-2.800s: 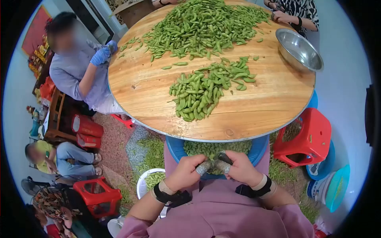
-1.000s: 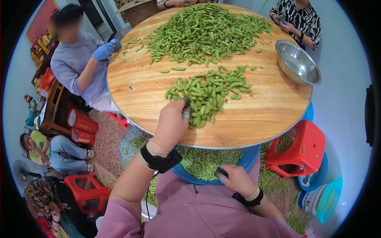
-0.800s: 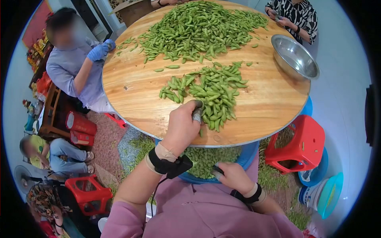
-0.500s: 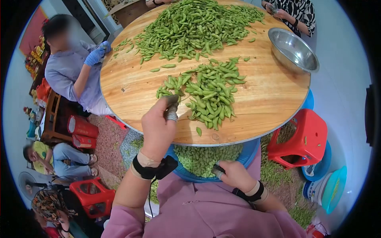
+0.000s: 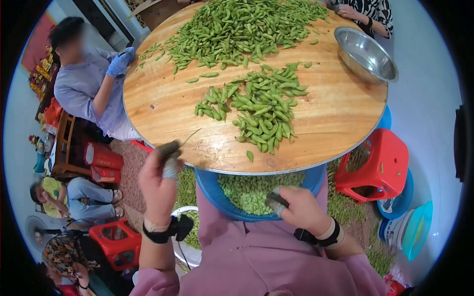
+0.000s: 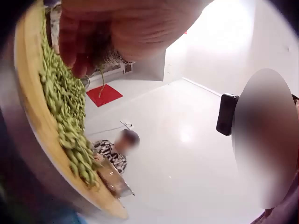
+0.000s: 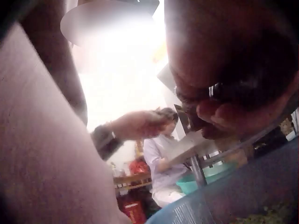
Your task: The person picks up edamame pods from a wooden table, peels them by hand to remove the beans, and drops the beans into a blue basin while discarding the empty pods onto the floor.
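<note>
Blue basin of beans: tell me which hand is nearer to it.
Right. The right hand is at the blue basin's near right rim, partly over it; the left hand is apart from it, out past its left rim.

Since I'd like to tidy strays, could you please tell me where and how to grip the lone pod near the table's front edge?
Probably pinch the lone pod across its slim middle, from above, near side: its length runs roughly toward the table edge, and the pile lies beyond.

Head looks down, wrists across; head and left share table.
</note>
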Demonstrator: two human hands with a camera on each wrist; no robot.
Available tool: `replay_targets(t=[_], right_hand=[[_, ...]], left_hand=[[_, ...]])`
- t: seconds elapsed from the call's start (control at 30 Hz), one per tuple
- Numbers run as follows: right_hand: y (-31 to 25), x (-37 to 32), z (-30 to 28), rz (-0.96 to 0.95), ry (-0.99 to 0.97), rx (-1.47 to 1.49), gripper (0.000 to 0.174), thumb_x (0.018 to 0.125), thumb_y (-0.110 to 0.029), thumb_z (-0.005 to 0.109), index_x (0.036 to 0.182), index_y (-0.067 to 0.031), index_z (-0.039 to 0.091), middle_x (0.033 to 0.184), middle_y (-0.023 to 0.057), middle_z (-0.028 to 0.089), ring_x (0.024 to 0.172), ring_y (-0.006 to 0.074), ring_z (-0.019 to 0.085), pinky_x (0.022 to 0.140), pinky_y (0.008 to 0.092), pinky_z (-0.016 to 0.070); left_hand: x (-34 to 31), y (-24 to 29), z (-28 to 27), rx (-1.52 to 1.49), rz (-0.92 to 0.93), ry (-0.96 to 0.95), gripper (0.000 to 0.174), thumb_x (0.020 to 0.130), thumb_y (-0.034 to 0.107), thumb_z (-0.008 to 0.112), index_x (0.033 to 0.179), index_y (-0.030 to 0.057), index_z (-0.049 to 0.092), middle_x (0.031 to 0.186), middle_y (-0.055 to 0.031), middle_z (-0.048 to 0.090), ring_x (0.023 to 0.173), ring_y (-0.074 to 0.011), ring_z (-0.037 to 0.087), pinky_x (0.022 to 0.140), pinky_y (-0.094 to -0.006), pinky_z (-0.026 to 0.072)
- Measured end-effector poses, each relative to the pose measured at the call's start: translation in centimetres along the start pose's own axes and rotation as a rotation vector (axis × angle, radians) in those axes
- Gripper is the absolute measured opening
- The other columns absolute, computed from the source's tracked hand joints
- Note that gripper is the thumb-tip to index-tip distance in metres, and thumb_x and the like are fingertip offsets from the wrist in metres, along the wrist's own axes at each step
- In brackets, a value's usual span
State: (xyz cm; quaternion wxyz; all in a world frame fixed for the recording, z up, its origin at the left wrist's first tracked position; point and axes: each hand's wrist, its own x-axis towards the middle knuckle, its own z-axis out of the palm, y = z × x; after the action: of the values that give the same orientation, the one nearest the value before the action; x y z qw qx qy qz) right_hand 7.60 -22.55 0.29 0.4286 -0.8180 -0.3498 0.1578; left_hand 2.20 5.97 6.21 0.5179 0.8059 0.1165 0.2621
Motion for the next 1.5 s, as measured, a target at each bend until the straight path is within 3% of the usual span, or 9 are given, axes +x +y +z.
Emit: replay_targets(t=[0.1, 0.2, 0.4, 0.57, 0.93, 1.03, 1.2, 1.43, 1.5], right_hand=[[-1.4, 0.6, -1.0, 0.014, 0.033, -0.008, 0.015, 0.076, -0.01, 0.06, 0.086, -0.0006, 0.054, 0.078, 0.018, 0.057, 0.076, 0.0385, 0.058, 0.067, 0.0449, 0.0469], [-1.8, 1.4, -0.9, -0.035, 0.04, -0.029, 0.016, 0.075, -0.008, 0.06, 0.087, -0.0003, 0.054, 0.08, 0.0186, 0.057, 0.077, 0.0385, 0.058, 0.067, 0.0449, 0.047], [-2.1, 2.2, 1.6, -0.095, -0.031, 0.01, 0.02, 0.075, -0.008, 0.059, 0.092, 0.0004, 0.055, 0.083, 0.0209, 0.057, 0.079, 0.0399, 0.058, 0.069, 0.0456, 0.0475], [-1.8, 0.3, 1.3, -0.019, -0.035, -0.018, 0.022, 0.075, -0.009, 0.059, 0.094, 0.0007, 0.054, 0.083, 0.0214, 0.058, 0.079, 0.041, 0.058, 0.069, 0.0466, 0.0472], [1.0, -2.7, 0.1, 0.138, 0.093, 0.056, 0.018, 0.08, -0.015, 0.06, 0.087, 0.0007, 0.052, 0.077, 0.0221, 0.057, 0.075, 0.0444, 0.055, 0.065, 0.0459, 0.0452], [1.1, -2.1, -0.2, 0.127, 0.091, 0.141, 0.019, 0.084, -0.014, 0.061, 0.092, 0.0011, 0.055, 0.073, 0.018, 0.056, 0.068, 0.0354, 0.059, 0.061, 0.0402, 0.0457], [-2.6, 0.8, -1.9, 0.335, 0.015, 0.697, 0.019, 0.086, -0.014, 0.065, 0.099, -0.0005, 0.062, 0.071, 0.0028, 0.059, 0.062, 0.0046, 0.054, 0.053, 0.0247, 0.0444], [-2.5, 3.2, -1.2, 0.229, -0.023, 0.746, 0.013, 0.085, -0.012, 0.063, 0.088, 0.0006, 0.064, 0.062, -0.0026, 0.053, 0.058, 0.0032, 0.046, 0.051, 0.0228, 0.0402], [-1.6, 3.4, -0.2, 0.146, 0.021, 0.695, 0.013, 0.086, -0.012, 0.063, 0.088, 0.0012, 0.063, 0.063, -0.0027, 0.052, 0.059, 0.0032, 0.045, 0.051, 0.0234, 0.0401]], left_hand=[[-2.3, -1.3, -5.7, 0.819, 0.081, -0.036, 0.03, 0.078, -0.004, 0.056, 0.105, 0.003, 0.065, 0.091, -0.0129, 0.066, 0.08, -0.0297, 0.064, 0.072, -0.0331, 0.051], [-5.2, -2.5, -8.4, 1.325, -0.232, -0.3, 0.028, 0.07, 0.0, 0.059, 0.096, 0.0062, 0.068, 0.089, -0.0154, 0.064, 0.083, -0.0346, 0.062, 0.072, -0.0397, 0.0505], [-4.1, 2.2, -0.4, 0.664, 0.08, -0.312, 0.018, 0.078, 0.008, 0.067, 0.096, 0.0041, 0.067, 0.089, -0.0149, 0.063, 0.082, -0.0344, 0.062, 0.07, -0.0389, 0.0488], [-1.6, 2.3, 7.4, 0.656, 0.366, -0.147, 0.021, 0.077, 0.008, 0.067, 0.097, 0.0046, 0.066, 0.083, -0.0137, 0.058, 0.077, -0.0329, 0.058, 0.066, -0.0393, 0.0472], [-1.5, 0.7, 10.0, 0.578, 0.43, -0.179, 0.022, 0.066, -0.003, 0.063, 0.088, 0.0017, 0.062, 0.083, -0.0125, 0.054, 0.077, -0.0324, 0.055, 0.065, -0.0405, 0.0453], [-2.2, 1.2, 9.1, 0.479, 0.406, -0.166, 0.022, 0.068, -0.003, 0.063, 0.089, 0.0008, 0.06, 0.084, -0.0133, 0.053, 0.078, -0.0341, 0.055, 0.066, -0.0402, 0.0453], [-3.9, 2.2, 7.4, 0.305, 0.303, -0.494, 0.019, 0.071, 0.0, 0.063, 0.088, -0.0004, 0.056, 0.083, -0.0171, 0.05, 0.074, -0.0361, 0.054, 0.064, -0.0397, 0.0442], [-3.9, 1.6, 5.7, 0.26, 0.238, -0.546, 0.02, 0.077, 0.004, 0.063, 0.095, -0.0024, 0.056, 0.083, -0.0142, 0.051, 0.073, -0.0278, 0.055, 0.061, -0.0334, 0.044], [-4.4, 0.8, 5.4, -0.078, -0.058, -0.566, 0.022, 0.084, 0.007, 0.064, 0.104, -0.0018, 0.059, 0.089, -0.0099, 0.059, 0.077, -0.0183, 0.059, 0.065, -0.0265, 0.0454]])
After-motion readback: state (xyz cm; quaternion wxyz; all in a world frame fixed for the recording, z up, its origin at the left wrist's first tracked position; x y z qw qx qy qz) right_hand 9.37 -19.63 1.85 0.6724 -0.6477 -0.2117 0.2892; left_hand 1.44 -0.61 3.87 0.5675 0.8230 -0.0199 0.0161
